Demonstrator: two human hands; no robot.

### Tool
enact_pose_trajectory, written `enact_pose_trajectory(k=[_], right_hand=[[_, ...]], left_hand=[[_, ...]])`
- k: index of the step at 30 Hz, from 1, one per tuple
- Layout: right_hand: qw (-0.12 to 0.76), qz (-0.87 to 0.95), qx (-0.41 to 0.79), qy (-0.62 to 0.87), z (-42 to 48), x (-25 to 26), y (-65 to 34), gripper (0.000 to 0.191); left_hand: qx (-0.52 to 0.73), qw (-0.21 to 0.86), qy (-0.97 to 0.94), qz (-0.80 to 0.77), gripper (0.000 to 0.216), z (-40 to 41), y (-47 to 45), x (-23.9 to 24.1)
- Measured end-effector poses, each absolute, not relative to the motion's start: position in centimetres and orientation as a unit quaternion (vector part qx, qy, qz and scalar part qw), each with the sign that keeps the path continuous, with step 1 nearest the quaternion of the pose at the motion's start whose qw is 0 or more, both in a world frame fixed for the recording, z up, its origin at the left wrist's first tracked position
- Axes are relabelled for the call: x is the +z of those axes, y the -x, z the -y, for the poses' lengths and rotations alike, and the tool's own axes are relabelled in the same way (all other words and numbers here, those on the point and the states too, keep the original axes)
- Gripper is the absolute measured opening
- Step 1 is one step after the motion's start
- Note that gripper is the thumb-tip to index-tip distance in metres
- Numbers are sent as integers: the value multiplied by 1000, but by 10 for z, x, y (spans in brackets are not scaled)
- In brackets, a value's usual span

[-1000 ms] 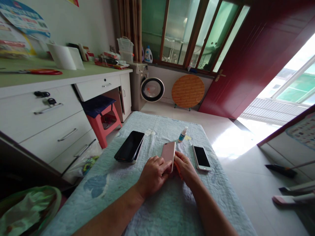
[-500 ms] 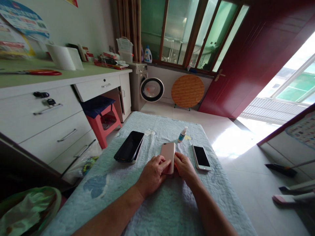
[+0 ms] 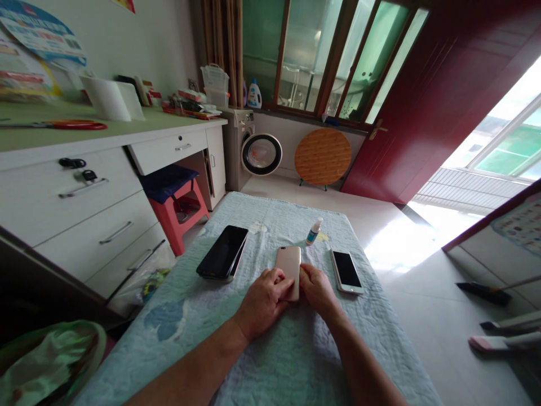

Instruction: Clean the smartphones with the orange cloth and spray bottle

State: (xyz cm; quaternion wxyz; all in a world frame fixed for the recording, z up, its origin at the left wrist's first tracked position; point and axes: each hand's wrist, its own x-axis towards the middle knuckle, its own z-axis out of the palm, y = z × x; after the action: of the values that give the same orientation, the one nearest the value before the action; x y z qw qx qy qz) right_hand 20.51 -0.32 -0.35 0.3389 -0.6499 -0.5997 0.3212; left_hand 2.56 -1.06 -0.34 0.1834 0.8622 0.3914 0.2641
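Observation:
A pale gold smartphone [image 3: 289, 259], back side up, is held over the cloth-covered table [image 3: 253, 211]. My left hand [image 3: 264, 296] grips its lower left part, fingers across the back. Along its right edge, my right hand [image 3: 315, 288] has its fingers pinched together; whether they hold anything besides the phone is hidden. To the right lies a white smartphone [image 3: 347, 272] with its dark screen up. A dark phone [image 3: 224, 252] rests on top of another at the left. Beyond the held phone stands a small spray bottle [image 3: 313, 232].
A red stool [image 3: 180, 208] with a dark cover stands left of the table, by a white desk [image 3: 169, 132]. Behind are a washing machine [image 3: 237, 146] with its door open and a round wooden tabletop [image 3: 323, 157]. A bin [image 3: 99, 338] sits at the lower left.
The held phone has tilted slightly, and its back looks paler now. Both hands stay in nearly the same place on it.

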Motion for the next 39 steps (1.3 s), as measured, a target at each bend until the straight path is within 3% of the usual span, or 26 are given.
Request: enact_pose_trajectory(k=[9,26,33,39], right_hand=[[323,612,301,656,5,0,-204,30],[330,569,377,652,9,0,-208,35],[352,588,230,691,8,5,-214,27],[478,582,129,645,11,9,-214,23]], left_hand=[[262,184,-862,-393,34,11,-26,-2],[248,164,-864,-406,32,12,-28,1],[232,173,-870,-400,22,11,-27,2],[211,191,-867,-408,27,10,-27,1]])
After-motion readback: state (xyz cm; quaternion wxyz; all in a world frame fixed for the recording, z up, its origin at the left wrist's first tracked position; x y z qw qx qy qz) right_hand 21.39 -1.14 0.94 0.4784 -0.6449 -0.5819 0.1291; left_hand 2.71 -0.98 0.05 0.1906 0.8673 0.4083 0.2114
